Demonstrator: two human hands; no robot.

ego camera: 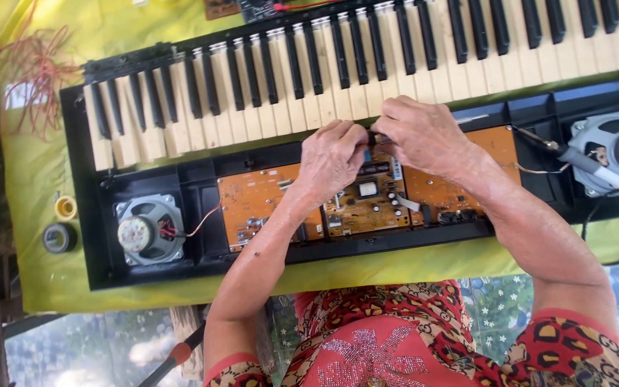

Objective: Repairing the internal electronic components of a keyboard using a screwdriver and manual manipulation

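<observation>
Left hand (332, 159) and right hand (420, 132) pinch one small dark part (371, 137) together, fingertips pressed, above the middle circuit board (367, 197) of the opened keyboard (266, 79).

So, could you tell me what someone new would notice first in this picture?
Probably the opened keyboard stretched across the yellow-green cloth, its orange circuit boards laid bare below the keys. At centre, the left hand and right hand meet over the boards, pinching a small part. A round speaker sits at each end, with tape rolls at far left.
</observation>
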